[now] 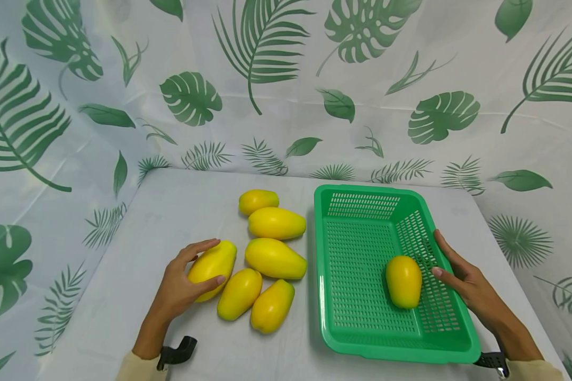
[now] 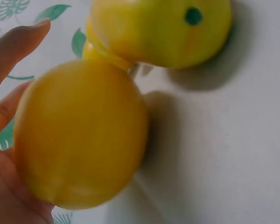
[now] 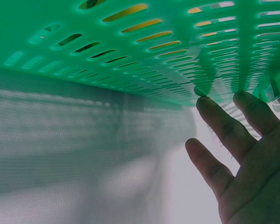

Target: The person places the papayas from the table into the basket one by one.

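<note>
My left hand [image 1: 178, 286] holds a yellow mango [image 1: 213, 267] with a greenish end, thumb on the near side and fingers over the far side. The left wrist view shows that mango [image 2: 81, 135] large beside the palm, another mango [image 2: 163, 30] just beyond it. On the right, my right hand [image 1: 472, 283] grips the side of a green plastic basket [image 1: 320, 275], its thumb over the rim. Fingertips [image 3: 207, 105] touch the basket's slotted outer wall [image 3: 144, 60] in the right wrist view. One mango [image 1: 403, 282] lies inside the basket, near its right wall.
Several more mangoes lie between the left hand and the basket, among them one mango [image 1: 259, 202] at the back and one mango [image 1: 273, 307] in front. A white cloth [image 1: 171, 206] covers the table. Leaf-printed sheets [image 1: 286, 132] stand behind and at both sides.
</note>
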`<state>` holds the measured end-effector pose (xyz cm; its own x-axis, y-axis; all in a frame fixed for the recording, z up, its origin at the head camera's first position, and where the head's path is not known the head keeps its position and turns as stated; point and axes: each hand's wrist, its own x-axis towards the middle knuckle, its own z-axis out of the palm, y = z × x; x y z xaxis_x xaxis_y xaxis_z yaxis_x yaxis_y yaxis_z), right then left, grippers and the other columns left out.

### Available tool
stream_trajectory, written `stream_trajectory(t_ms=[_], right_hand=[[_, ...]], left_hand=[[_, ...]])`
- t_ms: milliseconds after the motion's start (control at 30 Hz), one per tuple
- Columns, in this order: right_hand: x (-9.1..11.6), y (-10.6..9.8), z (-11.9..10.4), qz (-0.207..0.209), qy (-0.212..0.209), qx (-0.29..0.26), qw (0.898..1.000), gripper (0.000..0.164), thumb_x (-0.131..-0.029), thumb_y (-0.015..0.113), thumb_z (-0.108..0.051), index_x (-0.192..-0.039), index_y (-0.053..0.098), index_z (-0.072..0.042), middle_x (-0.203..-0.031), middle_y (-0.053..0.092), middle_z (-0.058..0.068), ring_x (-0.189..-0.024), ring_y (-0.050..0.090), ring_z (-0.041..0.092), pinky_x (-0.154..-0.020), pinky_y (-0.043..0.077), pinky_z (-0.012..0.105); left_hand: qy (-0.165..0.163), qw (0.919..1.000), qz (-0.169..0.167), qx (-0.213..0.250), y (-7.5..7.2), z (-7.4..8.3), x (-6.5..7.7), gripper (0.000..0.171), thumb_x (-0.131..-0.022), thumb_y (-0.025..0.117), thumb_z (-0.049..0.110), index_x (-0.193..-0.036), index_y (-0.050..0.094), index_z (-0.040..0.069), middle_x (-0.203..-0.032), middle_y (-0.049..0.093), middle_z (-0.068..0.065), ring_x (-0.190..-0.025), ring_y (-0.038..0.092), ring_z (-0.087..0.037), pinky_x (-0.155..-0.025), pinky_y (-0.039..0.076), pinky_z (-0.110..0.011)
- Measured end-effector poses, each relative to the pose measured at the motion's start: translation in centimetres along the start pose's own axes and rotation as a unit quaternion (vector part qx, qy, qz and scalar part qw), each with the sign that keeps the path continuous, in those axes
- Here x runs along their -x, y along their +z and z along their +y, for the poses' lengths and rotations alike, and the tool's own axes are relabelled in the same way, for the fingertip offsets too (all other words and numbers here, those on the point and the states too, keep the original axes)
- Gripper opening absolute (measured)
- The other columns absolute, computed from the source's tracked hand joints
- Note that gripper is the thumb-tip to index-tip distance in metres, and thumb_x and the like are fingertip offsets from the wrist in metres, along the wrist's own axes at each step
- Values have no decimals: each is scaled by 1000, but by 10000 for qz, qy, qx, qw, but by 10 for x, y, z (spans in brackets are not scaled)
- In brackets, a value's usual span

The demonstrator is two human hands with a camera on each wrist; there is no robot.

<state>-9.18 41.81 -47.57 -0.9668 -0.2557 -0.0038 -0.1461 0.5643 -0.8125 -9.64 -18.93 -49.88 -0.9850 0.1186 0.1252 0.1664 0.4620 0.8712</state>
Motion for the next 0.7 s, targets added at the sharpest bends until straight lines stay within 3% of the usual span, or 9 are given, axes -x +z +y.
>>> stream_trajectory(t_ms=[133, 467, 700], right_hand=[[0, 0, 0, 5, 21, 18, 10000, 78, -112, 48, -8, -172, 3, -31, -179, -1, -15, -151, 11, -19, -107, 22, -4], [0, 1, 0, 10, 9, -26, 10000, 78, -112, 47, -7, -172, 3, -31, -179, -3, -14, -153, 8, -18, -107, 19, -5], [0, 1, 0, 21, -16, -43, 10000, 78, -112, 47, -7, -172, 3, -30, -180, -3, -14, -154, 7, -17, -109, 17, -5]], left_hand=[[-112, 9999, -18, 48, 2, -6, 1, 75, -83, 92, 29, -150, 59, 36, -157, 56, 3, -145, 49, -23, -114, 39, -55], [-85, 9999, -20, -120, 1, -15, 1, 78, -83, 93, 30, -152, 58, 35, -157, 57, 7, -140, 53, -18, -105, 45, -37], [-106, 9998, -108, -102, 1, -17, 1, 80, -82, 94, 29, -153, 57, 32, -161, 53, 5, -150, 48, -24, -115, 40, -44]])
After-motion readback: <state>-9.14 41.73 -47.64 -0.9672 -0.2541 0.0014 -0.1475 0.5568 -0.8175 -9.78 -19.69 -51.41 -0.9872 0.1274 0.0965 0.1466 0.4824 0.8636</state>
